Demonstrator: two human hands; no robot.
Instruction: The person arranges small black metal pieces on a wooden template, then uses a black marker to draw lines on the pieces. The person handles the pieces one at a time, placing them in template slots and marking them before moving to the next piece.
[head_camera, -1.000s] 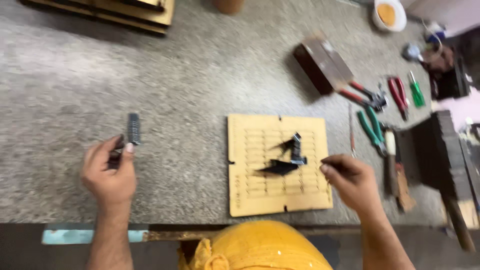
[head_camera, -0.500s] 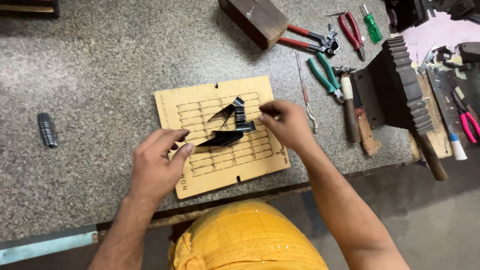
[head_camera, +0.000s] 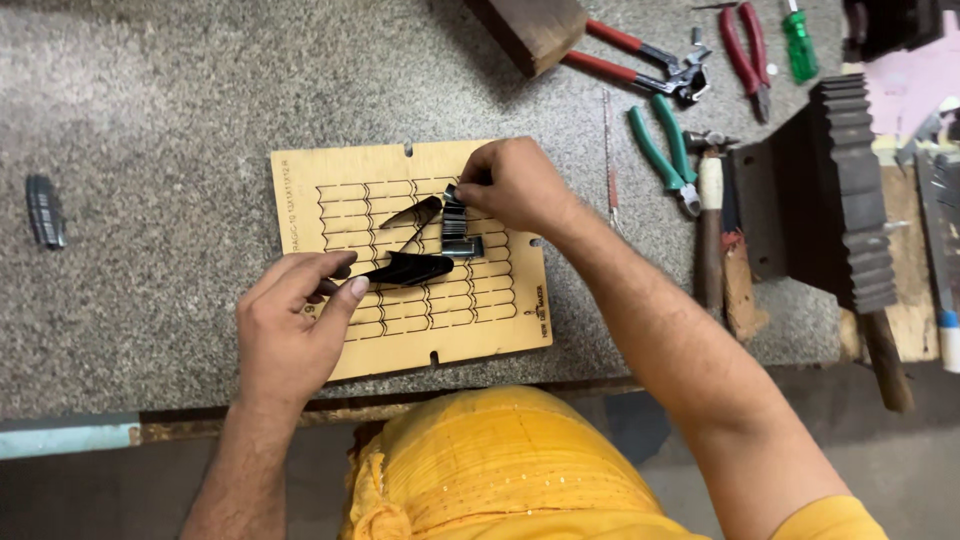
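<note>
Steel rule strip (head_camera: 405, 268) lies on the slotted plywood die board (head_camera: 300, 195), centred on the worktop (head_camera: 150, 120); left hand (head_camera: 290, 330) pinches its end steady while right hand (head_camera: 515, 185) grips a folded strip stack (head_camera: 455, 215) upright over the slots.

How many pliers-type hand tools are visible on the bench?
3: red-handled pliers beside the wooden block, red-handled cutters near the top edge, green-handled pliers beside the hammer. Clutter at right may hide more.

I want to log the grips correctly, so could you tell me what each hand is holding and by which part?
The left hand pinches the near end of a dark metal strip lying on the slotted wooden board. The right hand pinches the top of the upright ribbed strip piece.
</note>
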